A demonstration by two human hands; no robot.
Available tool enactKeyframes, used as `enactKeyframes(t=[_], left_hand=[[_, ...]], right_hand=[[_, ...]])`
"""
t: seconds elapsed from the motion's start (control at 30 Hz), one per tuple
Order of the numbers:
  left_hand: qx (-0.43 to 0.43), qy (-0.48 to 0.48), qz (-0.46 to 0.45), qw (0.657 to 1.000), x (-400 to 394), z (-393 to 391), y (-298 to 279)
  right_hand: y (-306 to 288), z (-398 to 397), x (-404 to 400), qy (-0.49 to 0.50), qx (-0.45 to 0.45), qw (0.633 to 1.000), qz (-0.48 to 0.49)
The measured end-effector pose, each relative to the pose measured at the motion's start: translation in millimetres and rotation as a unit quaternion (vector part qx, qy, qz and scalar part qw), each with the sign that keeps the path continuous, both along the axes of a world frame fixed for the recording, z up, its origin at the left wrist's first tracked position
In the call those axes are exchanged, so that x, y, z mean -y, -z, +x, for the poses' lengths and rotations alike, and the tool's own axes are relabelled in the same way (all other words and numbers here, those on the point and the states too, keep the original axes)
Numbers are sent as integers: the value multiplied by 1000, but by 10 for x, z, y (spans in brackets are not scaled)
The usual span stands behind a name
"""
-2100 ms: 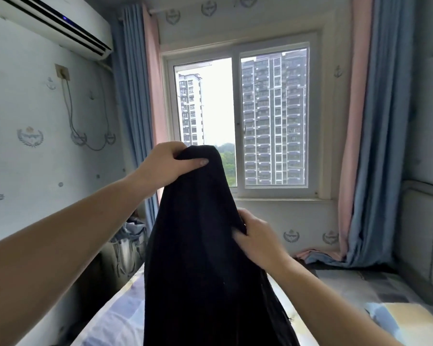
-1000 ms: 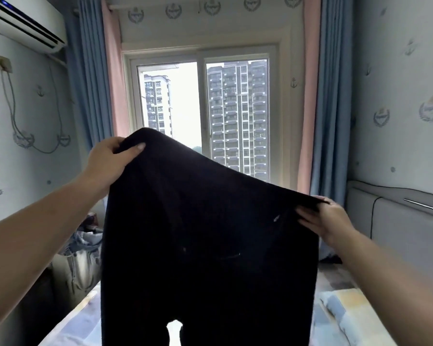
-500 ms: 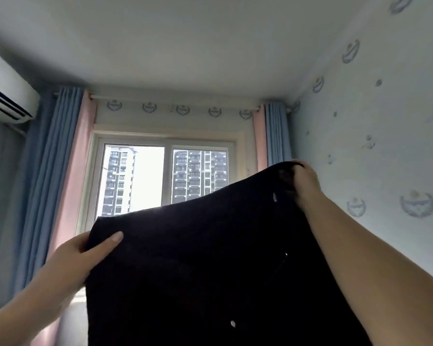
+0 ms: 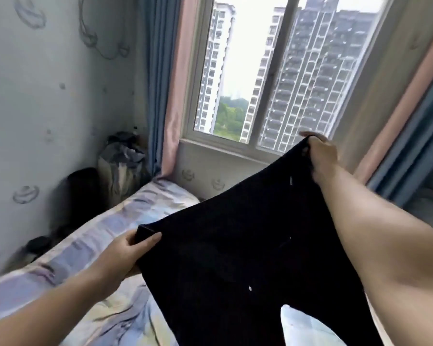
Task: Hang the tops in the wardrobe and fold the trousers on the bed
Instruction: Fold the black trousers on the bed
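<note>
Lowered trousers (image 4: 235, 258) stretched between both hands (image 4: 125, 255).

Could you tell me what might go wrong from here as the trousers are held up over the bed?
1. The left hand pinches only a corner of the trousers; that grip could slip.
2. The right hand holds its corner much higher, so the waistband is tilted and the fold may come out crooked.
3. The bed sheet looks rumpled, which may crease the trousers.

Left hand (image 4: 125, 255) low, right hand (image 4: 321, 156) raised, both pinching.
</note>
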State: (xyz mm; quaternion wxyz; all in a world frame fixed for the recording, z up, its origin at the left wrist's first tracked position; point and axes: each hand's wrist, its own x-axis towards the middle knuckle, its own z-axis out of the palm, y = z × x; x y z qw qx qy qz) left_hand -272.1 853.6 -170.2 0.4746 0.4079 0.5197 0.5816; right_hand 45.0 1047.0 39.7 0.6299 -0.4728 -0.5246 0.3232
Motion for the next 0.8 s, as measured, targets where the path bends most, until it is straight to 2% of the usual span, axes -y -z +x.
enactKeyframes(t=[0.23,0.4,0.6,0.67,0.73,0.8], left_hand=[[55,-151,-129,979,332,-1206,1300],[77,-232,-197,949,238,-2390,1918],[84,-293,-267,914,-164,-4224,2582],[75,-306,-278,907,-238,-4574,2713],[57,-321,-302,896,-289,-5088,3008],[43,-326,-346,879,-337,-5488,3339]], right_hand=[[1715,-1854,-660,-88,85,986,-113],[2706,-3411,-1113,-88,130,975,-159],[3695,-5426,-1650,-148,151,952,-223],[3852,-5858,-1728,-164,146,949,-227],[4206,-6489,-1881,-198,153,933,-257],[4629,-6962,-1936,-273,157,899,-305]])
